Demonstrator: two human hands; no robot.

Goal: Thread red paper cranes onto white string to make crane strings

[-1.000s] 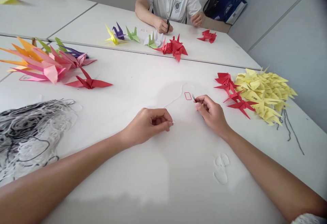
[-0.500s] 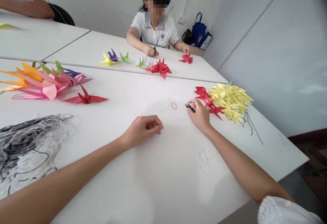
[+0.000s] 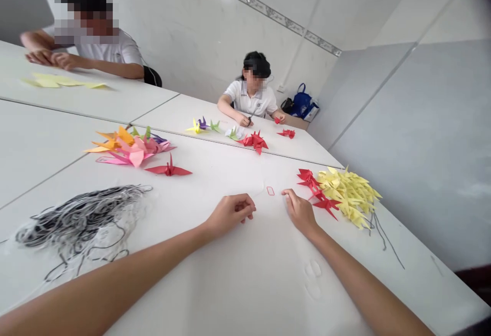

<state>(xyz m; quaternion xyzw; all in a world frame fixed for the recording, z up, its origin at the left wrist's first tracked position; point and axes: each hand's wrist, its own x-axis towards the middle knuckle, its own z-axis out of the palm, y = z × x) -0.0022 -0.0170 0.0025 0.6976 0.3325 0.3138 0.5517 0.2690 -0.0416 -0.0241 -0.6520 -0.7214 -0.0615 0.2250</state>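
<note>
A person's left hand (image 3: 230,215) and right hand (image 3: 301,212) sit over a white table (image 3: 245,285), fingers curled and pinched narrow; whether they hold anything cannot be told. A small red loop (image 3: 270,191) lies between them. Red paper cranes (image 3: 316,188) sit just beside the right hand, yellow paper cranes (image 3: 349,196) beyond, and tangled thread (image 3: 80,223) well left.
</note>
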